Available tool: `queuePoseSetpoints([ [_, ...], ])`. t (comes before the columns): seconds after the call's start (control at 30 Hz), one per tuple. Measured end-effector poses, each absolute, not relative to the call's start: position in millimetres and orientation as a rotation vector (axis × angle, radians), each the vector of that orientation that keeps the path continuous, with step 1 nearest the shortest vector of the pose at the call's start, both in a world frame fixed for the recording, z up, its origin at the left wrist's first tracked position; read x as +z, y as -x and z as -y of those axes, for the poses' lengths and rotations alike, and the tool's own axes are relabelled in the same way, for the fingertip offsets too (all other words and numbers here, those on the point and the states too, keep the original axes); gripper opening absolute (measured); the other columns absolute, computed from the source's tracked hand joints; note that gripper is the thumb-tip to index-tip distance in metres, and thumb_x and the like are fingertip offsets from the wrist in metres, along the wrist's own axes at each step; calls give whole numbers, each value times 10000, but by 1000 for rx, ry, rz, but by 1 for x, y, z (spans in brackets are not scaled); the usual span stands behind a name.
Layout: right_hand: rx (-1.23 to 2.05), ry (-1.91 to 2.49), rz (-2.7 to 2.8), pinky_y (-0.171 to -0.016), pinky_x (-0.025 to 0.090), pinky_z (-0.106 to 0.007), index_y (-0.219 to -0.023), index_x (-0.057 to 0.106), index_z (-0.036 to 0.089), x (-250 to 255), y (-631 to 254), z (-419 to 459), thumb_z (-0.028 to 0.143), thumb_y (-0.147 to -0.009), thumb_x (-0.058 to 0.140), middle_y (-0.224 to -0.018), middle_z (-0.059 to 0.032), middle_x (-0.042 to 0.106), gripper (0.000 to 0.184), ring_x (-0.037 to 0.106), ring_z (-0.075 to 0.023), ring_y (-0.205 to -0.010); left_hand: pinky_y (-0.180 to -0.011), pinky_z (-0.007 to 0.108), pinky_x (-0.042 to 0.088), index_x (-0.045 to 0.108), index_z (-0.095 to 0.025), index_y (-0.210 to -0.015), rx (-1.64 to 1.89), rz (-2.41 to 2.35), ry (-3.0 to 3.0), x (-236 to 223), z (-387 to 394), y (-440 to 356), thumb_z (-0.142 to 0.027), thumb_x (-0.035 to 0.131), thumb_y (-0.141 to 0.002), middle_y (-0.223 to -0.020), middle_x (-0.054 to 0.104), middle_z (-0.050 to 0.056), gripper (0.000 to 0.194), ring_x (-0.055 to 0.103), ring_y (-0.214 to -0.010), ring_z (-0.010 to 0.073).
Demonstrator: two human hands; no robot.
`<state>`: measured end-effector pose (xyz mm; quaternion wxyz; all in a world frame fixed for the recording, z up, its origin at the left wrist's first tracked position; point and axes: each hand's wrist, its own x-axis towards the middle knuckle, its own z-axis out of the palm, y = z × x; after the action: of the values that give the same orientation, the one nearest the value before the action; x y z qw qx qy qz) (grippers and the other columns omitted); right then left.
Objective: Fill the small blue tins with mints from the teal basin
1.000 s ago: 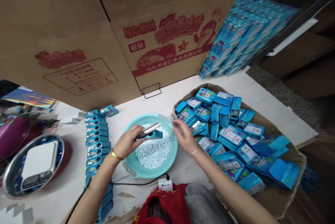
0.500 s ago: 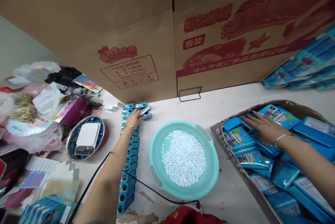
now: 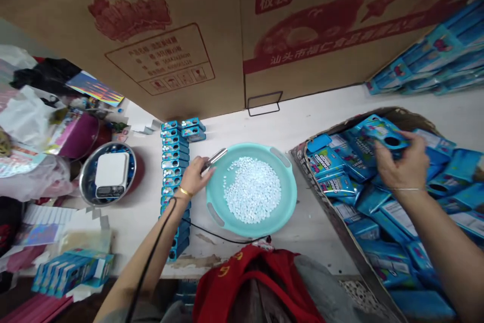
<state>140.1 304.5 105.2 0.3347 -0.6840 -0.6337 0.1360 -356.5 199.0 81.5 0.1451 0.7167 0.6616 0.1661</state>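
Note:
My left hand (image 3: 194, 176) is closed around a slim metal scoop (image 3: 216, 157), held over the left rim of a round turquoise basin (image 3: 289, 197). Small white pellet candies (image 3: 252, 189) lie heaped in the basin. On the right, my right hand (image 3: 406, 162) grips a small blue candy box (image 3: 381, 131) with a dark round hole, above a cut-down carton (image 3: 333, 212) of similar blue boxes. Beside my left hand runs a row of blue boxes (image 3: 174, 149), with two more boxes (image 3: 193, 134) standing at its far end.
A tall cardboard box (image 3: 170, 86) walls off the back. Wrapped blue packs (image 3: 427, 61) are stacked at the far right. To the left stand a metal bowl (image 3: 85, 182) with a white scale (image 3: 112, 169) on it, and a cluttered heap of bags. A black cable (image 3: 223, 237) crosses the table.
My left hand went from the basin to the row, left a box at its far end, and came back to the basin's rim with the scoop. My right hand picked a box from the carton.

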Motion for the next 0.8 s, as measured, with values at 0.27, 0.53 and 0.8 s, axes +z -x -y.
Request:
queuePoseSetpoints([
  [0.27,1370,1464,1471,-794,512,-388,-1027,588,255,116,-60,-180,521,-756,612,-972,-30,648,380,612,-247,-893,-811,327,482,464,-172,-1165,227,-1975,-1975,74,-116,281,-304,418,-940,-1059,575,94,265,581,-958,192],
  [0.53,1871,1371,883,-763,509,-315,-918,636,222,69,-37,-140,473,-638,749,-896,-4,689,393,622,-204,-846,-788,400,462,658,-105,-889,-799,-1655,-2092,87,-178,266,-80,448,-866,-973,641,182,213,614,-935,284],
  [0.8,1978,1358,540,-707,546,-346,-948,621,259,62,-45,-125,486,-654,751,-864,8,715,394,673,-232,-816,-703,325,491,642,-172,-977,-776,-1404,-2036,84,-159,242,-186,616,-783,-1022,640,119,196,638,-884,255],
])
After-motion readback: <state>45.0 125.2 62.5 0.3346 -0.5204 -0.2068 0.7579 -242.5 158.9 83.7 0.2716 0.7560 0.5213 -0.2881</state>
